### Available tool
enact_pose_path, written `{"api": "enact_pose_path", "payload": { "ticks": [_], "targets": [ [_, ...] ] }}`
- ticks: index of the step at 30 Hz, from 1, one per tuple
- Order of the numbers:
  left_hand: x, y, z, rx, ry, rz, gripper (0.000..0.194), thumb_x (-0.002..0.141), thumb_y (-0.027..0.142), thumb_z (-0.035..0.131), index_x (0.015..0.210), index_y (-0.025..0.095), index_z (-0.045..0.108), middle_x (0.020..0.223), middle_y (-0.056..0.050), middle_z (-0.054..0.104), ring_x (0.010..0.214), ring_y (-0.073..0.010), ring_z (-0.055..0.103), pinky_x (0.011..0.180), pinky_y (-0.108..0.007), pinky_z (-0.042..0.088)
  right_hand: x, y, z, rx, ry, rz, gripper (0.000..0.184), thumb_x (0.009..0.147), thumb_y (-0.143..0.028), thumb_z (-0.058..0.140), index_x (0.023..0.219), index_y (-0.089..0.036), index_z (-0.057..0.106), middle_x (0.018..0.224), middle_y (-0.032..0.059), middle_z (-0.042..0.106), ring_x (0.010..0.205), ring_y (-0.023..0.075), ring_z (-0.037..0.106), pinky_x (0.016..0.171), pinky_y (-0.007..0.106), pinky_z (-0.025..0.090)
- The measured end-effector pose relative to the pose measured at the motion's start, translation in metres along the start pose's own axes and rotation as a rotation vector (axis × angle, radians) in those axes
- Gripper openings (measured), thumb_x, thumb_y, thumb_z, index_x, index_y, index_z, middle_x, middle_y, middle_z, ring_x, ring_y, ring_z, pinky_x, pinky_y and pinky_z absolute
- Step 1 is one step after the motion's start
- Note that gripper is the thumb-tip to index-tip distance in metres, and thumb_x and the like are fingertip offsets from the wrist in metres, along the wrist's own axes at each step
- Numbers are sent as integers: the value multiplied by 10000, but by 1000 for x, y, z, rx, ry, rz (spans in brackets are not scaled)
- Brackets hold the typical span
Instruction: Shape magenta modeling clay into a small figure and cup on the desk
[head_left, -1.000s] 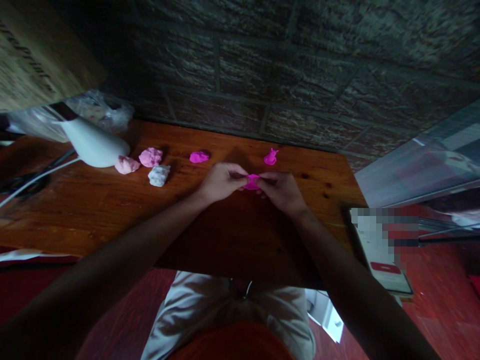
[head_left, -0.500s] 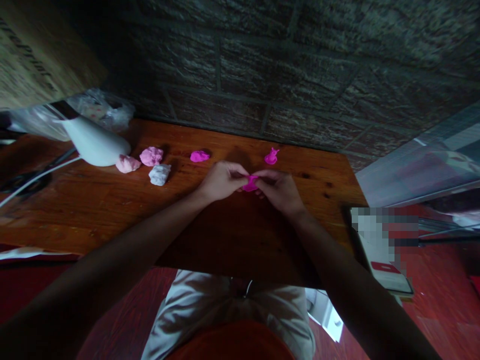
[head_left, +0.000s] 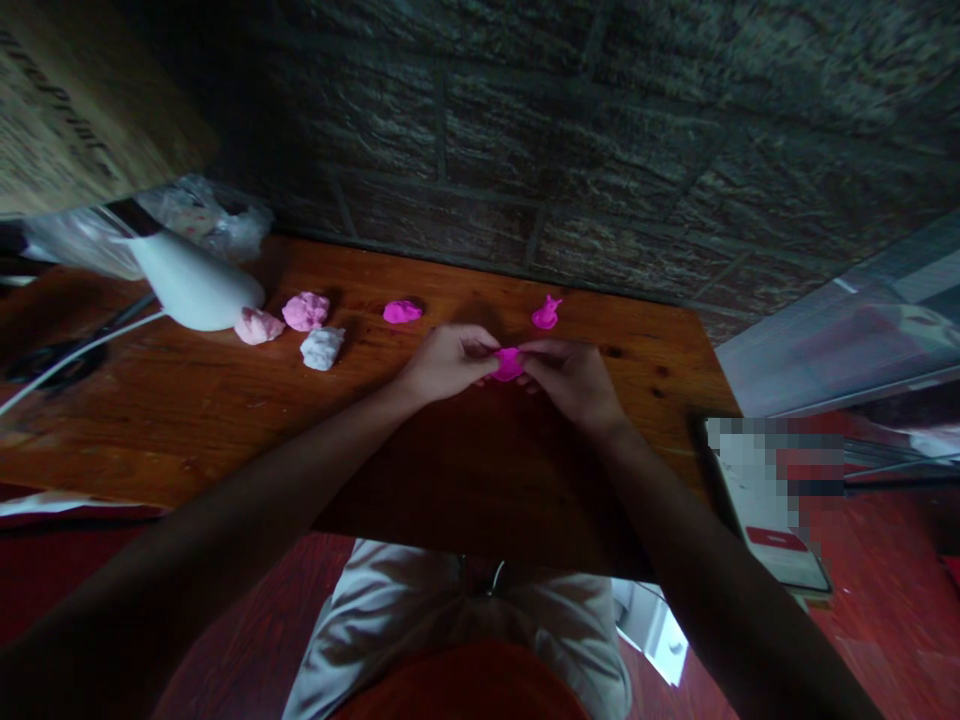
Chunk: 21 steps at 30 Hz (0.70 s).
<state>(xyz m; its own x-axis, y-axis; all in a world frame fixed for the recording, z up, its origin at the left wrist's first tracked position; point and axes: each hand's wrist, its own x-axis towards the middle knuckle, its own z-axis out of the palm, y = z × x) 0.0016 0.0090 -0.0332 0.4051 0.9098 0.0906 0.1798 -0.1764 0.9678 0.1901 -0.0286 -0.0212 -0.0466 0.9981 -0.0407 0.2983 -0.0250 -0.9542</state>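
A flat piece of bright pink modelling clay [head_left: 509, 365] is held just above the wooden table [head_left: 225, 420]. My left hand [head_left: 452, 362] pinches its left edge between thumb and fingers. On the opposite edge, my right hand [head_left: 571, 378] pinches it the same way. Behind my right hand stands a small pink clay figure [head_left: 546, 313] with two thin points on top. A loose pink clay lump [head_left: 403, 312] lies beyond my left hand. Farther left sit a light pink lump [head_left: 306, 311], a paler pink lump [head_left: 258, 326] and a white lump [head_left: 322, 348].
A white lamp-like object [head_left: 199, 285] with a cable stands at the left, near a clear plastic bag [head_left: 214, 220] and a cardboard box [head_left: 90, 110]. Dark scissors [head_left: 56, 362] lie at far left. A brick wall [head_left: 487, 130] closes the back; a tablet-like object [head_left: 780, 540] is at the right edge.
My right hand has shifted slightly right, away from the left one. More of the pink clay piece now shows between the fingertips, looking wider and flatter.
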Motion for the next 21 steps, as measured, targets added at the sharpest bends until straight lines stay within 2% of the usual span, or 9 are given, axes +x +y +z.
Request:
{"api": "enact_pose_path", "payload": {
  "ticks": [5,10,15,21],
  "targets": [
    [-1,0,0,61,-27,38,127,812,245,716,788,133,769,677,-43,735,571,-115,637,562,-212,499,-1,-1,3,-144,57,-79,157,845,-219,657,900,-198,802,727,18,779,615,155,725,615,265,598],
    [-1,-1,2,84,-22,47,134,815,247,700,791,133,767,667,-41,729,574,-122,649,550,-207,497,-3,-2,5,-295,99,-161,143,838,-222,672,866,-249,810,825,12,808,788,199,772,729,301,607],
    [-1,6,-3,137,-38,61,154,836,264,692,824,135,775,732,-52,759,613,-127,660,581,-218,502,-3,-3,2,-264,74,-158,160,857,-230,660,922,-243,806,893,16,815,810,200,774,766,318,612],
    [2,5,-6,123,-48,75,139,777,188,722,887,157,802,886,-58,813,767,-163,726,740,-262,559,-1,1,0,-256,47,-179,172,864,-259,687,995,-253,798,956,18,820,847,197,772,820,333,615]
  ]
}}
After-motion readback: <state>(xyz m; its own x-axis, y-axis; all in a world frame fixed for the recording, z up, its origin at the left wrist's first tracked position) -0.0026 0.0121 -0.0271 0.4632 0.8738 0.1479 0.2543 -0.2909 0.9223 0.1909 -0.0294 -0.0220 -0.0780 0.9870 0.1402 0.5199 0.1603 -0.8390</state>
